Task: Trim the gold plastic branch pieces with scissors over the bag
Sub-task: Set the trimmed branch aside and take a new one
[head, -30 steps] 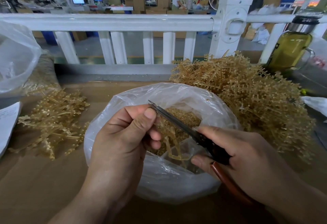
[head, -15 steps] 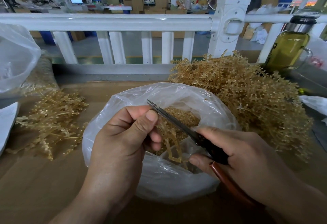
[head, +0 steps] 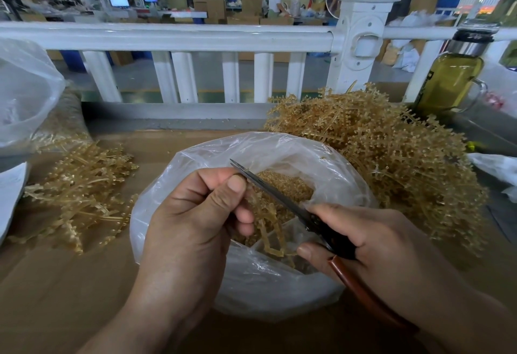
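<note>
**As the blades stay together, little shifts over the bag [head: 279,292]**

The scissors [head: 279,199] hold nearly the same line as a second ago, blades closed, tip just past the thumb of the left hand [head: 193,213]. That hand pinches the gold branch piece [head: 268,227], hanging below its fingers into the bag. The right hand [head: 372,239] grips the handles, right of the piece. No offcut is seen falling, so this reads as a pause between snips; the pile [head: 391,163] beyond the right hand suggests much remains.
</note>
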Action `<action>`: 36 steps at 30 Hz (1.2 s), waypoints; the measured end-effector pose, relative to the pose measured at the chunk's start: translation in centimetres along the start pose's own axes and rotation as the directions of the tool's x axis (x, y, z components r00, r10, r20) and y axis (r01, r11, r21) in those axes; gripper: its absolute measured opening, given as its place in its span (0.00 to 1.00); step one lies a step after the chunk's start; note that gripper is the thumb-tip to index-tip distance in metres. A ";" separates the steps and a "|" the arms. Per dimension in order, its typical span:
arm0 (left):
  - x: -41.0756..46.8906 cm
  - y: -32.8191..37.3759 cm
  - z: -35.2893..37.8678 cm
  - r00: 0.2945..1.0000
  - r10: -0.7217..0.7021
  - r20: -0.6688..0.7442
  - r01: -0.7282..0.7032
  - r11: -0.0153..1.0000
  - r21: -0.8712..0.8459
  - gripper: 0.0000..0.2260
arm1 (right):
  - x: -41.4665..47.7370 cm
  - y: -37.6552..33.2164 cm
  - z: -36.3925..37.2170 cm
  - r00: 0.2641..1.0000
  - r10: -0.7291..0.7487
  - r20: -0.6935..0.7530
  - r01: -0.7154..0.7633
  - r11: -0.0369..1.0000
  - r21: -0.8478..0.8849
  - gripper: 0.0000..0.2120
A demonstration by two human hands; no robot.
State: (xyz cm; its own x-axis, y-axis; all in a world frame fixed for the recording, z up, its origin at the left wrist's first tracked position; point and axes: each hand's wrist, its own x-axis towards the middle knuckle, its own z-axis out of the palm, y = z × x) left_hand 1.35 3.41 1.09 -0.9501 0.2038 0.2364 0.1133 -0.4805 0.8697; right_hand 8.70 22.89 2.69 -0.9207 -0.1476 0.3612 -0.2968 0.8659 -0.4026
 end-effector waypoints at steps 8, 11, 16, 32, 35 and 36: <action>0.0 0.1 0.3 1.000 -0.003 -0.015 0.003 1.000 -0.026 0.04 | 0.1 0.0 -0.1 1.000 -0.007 0.016 0.007 1.000 0.019 0.23; 0.0 0.0 0.3 1.000 -0.009 -0.025 0.008 0.999 -0.036 0.02 | 0.0 0.0 -0.1 1.000 -0.001 0.013 0.000 1.000 0.030 0.24; 0.1 -0.1 0.1 0.999 -0.016 -0.031 0.016 1.000 -0.020 0.04 | 0.1 0.2 0.1 1.000 -0.002 0.031 0.001 0.999 0.041 0.23; 0.1 0.1 -0.1 0.999 -0.028 0.016 0.028 1.000 0.000 0.06 | -0.1 0.7 0.7 1.000 0.001 0.018 -0.003 0.993 0.119 0.23; 0.2 0.5 -0.2 0.998 -0.037 0.060 0.037 0.999 -0.002 0.08 | -0.1 0.9 1.0 0.998 0.032 -0.060 -0.020 0.981 0.193 0.18; 0.2 0.5 -0.3 0.997 -0.044 0.071 0.044 0.999 0.003 0.08 | -0.1 0.8 0.9 0.993 0.048 -0.107 -0.023 0.976 0.218 0.15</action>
State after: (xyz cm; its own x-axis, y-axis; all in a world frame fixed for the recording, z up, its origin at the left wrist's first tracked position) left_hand 1.13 2.98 1.47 -0.9312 0.2843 0.2280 0.0724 -0.4690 0.8803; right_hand 8.31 23.19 1.53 -0.9012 -0.0540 0.4300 -0.3233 0.7444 -0.5843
